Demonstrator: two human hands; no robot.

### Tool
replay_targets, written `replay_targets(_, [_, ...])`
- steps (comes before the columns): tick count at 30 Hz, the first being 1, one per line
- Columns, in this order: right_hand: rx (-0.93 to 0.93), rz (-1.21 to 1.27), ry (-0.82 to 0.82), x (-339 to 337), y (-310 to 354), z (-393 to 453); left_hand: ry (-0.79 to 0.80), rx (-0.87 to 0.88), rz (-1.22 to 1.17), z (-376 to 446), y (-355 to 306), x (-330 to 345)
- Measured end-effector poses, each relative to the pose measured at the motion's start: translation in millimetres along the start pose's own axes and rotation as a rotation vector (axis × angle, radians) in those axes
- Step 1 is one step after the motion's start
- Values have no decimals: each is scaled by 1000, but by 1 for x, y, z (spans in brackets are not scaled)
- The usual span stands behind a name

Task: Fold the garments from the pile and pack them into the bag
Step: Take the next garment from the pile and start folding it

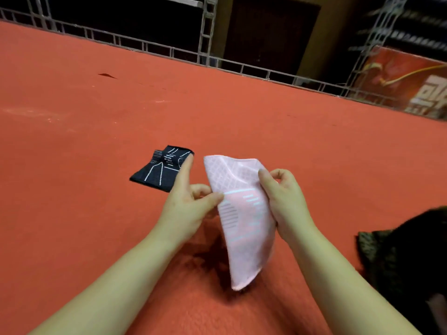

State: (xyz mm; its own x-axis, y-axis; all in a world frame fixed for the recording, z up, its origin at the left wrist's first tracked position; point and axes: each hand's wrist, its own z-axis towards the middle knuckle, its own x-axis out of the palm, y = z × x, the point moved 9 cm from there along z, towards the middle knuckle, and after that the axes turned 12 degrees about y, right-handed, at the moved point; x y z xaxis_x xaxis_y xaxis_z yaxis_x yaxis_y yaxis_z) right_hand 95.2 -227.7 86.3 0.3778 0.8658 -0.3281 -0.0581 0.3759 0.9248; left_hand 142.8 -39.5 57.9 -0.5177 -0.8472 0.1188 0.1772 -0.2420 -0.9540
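Folding step: left hand (187, 209) and right hand (286, 201) each pinch an edge of the pink garment (244, 221) above the red carpet (96, 122); next, judged: halve it squarely beside black folded garment (160, 168).

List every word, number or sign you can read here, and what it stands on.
No text reads clearly.
Red banner: large pale characters, blurred and cut off, unreadable.
Pink garment: pale bars and a grid, a pattern, no letters.
Black garment: white lines only, no readable words.
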Motion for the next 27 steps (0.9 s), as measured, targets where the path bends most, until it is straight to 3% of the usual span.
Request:
replay_targets(4, [60,155,119,-19,4,-6,-94,-43,-38,8,-11,7])
replay_targets(9, [-94,191,11,-49,18,-16,136,-45,165,6,-21,36])
replay_targets(16, [-161,295,175,-52,14,-35,190,-32,331,12,-12,52])
replay_targets(22, [-99,61,166,-60,-9,-16,183,-17,794,39,-17,50])
replay_targets(27, [-204,-63,154,-62,-3,14,178,74,928,67,-35,49])
